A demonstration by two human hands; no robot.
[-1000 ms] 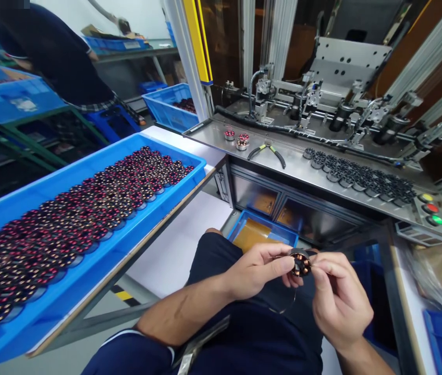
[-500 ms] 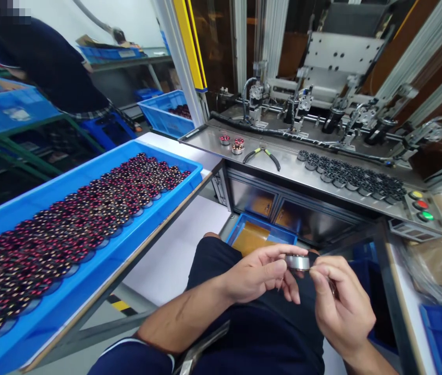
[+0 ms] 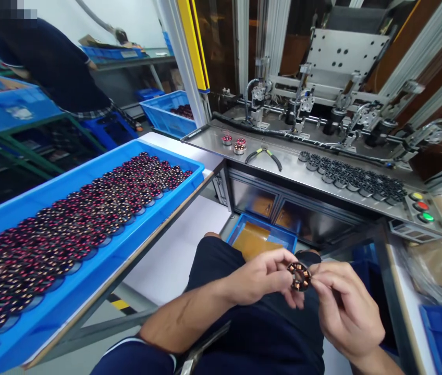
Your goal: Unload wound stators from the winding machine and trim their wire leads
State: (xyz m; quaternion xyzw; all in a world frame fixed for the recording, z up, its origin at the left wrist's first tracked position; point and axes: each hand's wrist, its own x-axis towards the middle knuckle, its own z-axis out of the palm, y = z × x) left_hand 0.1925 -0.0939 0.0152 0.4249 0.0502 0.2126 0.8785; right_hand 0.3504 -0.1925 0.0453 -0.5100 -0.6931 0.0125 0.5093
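Note:
Over my lap, a ring-shaped motor stator [image 3: 299, 276] with copper windings is tilted so its wound face shows. My left hand [image 3: 262, 278] is closed on its left side, thumb and forefinger at the rim. At the stator's right edge, my right hand [image 3: 348, 307] is closed too, thumb and fingertips pinched at the rim; a fine wire there, if any, is too small to make out. Many similar stators [image 3: 99, 208], copper and red, fill the blue tray [image 3: 174, 151] to my left.
On the metal bench [image 3: 213, 136] lie green-handled pliers [image 3: 264, 154], a few wound stators [image 3: 240, 149] and rows of dark cores [image 3: 354, 174]. Behind stands a machine [image 3: 303, 101] with clamps. Push buttons [image 3: 423, 206] sit at right. A person [image 3: 49, 67] works at the far left.
The stator has turned from edge-on to showing its wound face, and sits slightly lower. My right hand has shifted a little right and down, still at its edge.

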